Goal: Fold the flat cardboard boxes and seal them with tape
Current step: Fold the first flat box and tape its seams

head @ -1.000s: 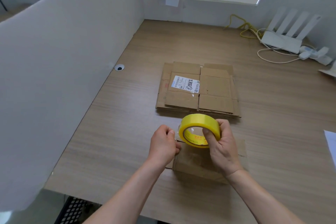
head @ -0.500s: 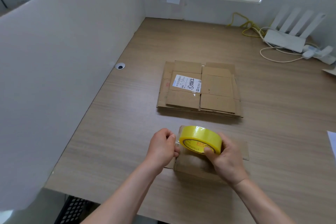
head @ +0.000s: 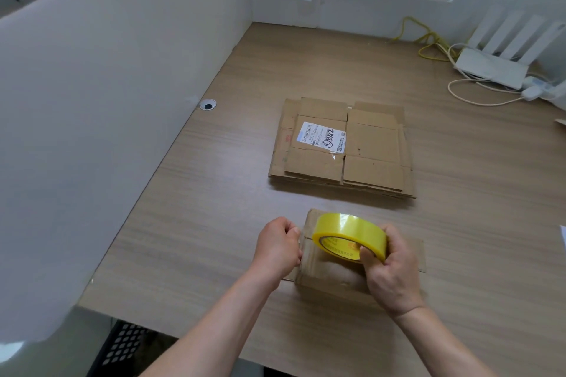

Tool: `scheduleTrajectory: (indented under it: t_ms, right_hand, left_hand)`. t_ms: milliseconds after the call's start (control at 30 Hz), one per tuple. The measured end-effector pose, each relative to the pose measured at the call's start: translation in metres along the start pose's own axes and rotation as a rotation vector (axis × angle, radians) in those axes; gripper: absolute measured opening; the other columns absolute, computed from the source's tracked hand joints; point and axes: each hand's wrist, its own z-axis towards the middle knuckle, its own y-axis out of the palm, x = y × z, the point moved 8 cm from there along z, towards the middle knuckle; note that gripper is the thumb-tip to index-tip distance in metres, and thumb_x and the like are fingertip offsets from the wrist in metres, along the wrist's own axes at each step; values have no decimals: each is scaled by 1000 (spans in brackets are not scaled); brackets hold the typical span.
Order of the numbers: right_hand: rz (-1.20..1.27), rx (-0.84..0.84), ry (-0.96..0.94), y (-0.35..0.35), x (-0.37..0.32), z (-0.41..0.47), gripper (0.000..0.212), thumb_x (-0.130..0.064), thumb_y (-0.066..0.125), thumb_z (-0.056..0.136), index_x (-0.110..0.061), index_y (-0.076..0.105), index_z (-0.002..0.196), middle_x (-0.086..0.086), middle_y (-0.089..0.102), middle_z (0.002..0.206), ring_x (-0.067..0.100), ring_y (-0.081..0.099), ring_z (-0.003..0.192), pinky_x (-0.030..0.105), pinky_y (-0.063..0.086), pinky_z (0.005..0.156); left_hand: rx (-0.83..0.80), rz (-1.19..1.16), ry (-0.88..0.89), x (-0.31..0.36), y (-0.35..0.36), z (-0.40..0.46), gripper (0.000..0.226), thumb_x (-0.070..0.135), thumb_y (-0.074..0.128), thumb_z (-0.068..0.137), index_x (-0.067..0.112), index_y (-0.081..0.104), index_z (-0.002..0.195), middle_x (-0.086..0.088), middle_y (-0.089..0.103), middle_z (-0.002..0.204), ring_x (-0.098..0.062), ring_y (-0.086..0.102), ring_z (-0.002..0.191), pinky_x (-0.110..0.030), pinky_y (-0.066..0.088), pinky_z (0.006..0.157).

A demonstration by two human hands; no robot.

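The tape roll [head: 350,236] has come down onto the folded box [head: 330,275] — sealing begins. Right hand [head: 393,275] grips the roll; left hand [head: 277,249] pinches what is probably the tape end at the box's left edge.

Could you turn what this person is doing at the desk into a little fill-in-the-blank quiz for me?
1. The right hand grips a roll of tape whose colour is ____.
2. The left hand is at the ____ end of the folded box.
3. Farther back on the desk, the stack of flat boxes has a white ____ stuck on top.

Missing words: yellow; left; label
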Motion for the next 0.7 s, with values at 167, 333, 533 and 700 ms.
scheduleTrajectory:
  t_ms: [167,333,533,700]
  right_hand:
    - [2,9,0,0,-3,-2,18,-14,63,70,-23,48,78,-3,46,61,8,39,56,23,34,54]
    - [-16,-7,-51,4,-7,-1,29,-11,62,69,-30,48,85,-10,50,69,-3,48,64,14,35,58]
    - [-54,-10,-59,6,-6,-1,21,-33,54,71,-30,47,90,-10,53,73,-3,51,70,7,34,60]
    - [-88,0,-53,7,-6,-1,21,-27,55,70,-24,49,90,-11,51,72,0,51,70,7,33,59]
  left_hand:
    - [-9,38,10,-2,2,2,23,10,47,96,12,53,74,-5,55,60,-10,50,42,-27,49,46]
    - [-1,104,31,-3,3,4,23,12,49,94,15,54,71,-5,57,68,-28,59,70,-51,57,75]
    - [16,144,90,0,7,1,18,14,53,93,10,59,77,-7,62,73,-37,65,81,-51,56,74]
    - [64,114,79,-3,6,-3,16,15,54,94,8,63,83,-6,65,79,-32,65,83,-46,55,75]
